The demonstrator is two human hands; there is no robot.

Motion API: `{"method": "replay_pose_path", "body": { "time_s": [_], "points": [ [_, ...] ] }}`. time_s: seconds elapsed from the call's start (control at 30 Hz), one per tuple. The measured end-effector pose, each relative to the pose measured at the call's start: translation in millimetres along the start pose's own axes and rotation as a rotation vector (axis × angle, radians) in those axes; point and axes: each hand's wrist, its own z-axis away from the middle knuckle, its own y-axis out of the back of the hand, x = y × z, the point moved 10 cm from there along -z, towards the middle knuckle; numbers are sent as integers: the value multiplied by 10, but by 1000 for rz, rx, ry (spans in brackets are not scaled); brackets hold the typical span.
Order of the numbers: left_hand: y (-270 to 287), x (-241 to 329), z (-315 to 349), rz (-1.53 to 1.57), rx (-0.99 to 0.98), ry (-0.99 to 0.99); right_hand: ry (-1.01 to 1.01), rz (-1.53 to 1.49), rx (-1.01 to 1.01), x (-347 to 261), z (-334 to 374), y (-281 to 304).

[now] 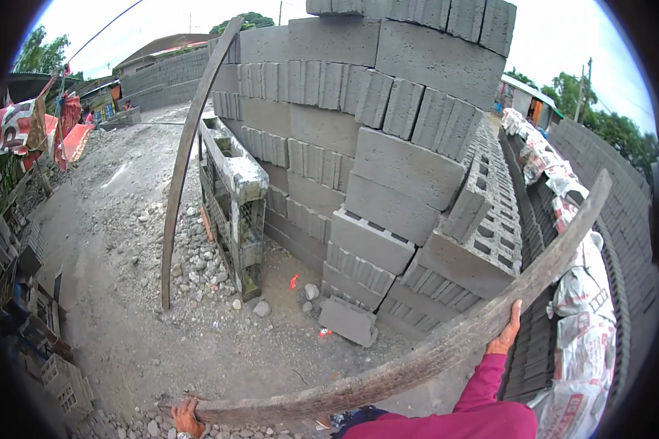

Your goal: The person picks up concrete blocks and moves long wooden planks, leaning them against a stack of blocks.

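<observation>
A long weathered wooden plank (pixel 359 380) stretches across the lower part of the head view, from the lower left up to the right. My left hand (pixel 187 418) grips its lower left end, with the fingers partly hidden. Farther up, my right hand (pixel 507 333) holds the plank from its near edge; the fingers behind the wood are out of sight. Past the plank's middle, a broken block (pixel 348 320) lies tilted on the ground beside a tall stack of grey concrete blocks (pixel 377 245).
A second plank (pixel 185 161) leans upright near a worn, openwork crate-like frame (pixel 236 190). Stones and gravel (pixel 190 256) cover the ground around it. White and red sacks (pixel 584 336) line a low block row at right. More hollow blocks (pixel 66 384) lie at lower left.
</observation>
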Motion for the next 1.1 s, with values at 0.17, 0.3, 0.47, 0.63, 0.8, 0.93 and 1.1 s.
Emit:
{"method": "replay_pose_path", "body": {
  "time_s": [0.17, 0.3, 0.47, 0.63, 0.8, 0.93, 1.1],
  "points": [
    [-31, -934, -616, -12, -58, 224, 71, -99, -102, 139, 529, -1362],
    [44, -1629, -960, -59, -60, 323, 82, -142, -231, 528, 770, -2151],
    [111, -2415, -1370, -82, 89, 339, 106, -240, -266, 1317, 1641, -3657],
    [-418, -3826, -1946, -90, 54, 389, 66, -271, -373, 2172, 2521, -4918],
    [302, -4622, -2021, -138, 104, 367, 83, -143, -442, 2953, 3461, -6181],
    [717, -5165, -1741, -407, 228, 327, -19, -75, -560, 3484, 4152, -6894],
    [686, -6081, -1149, -449, -197, 648, -163, 14, -698, 4416, 4812, -7529]
  ]
}}
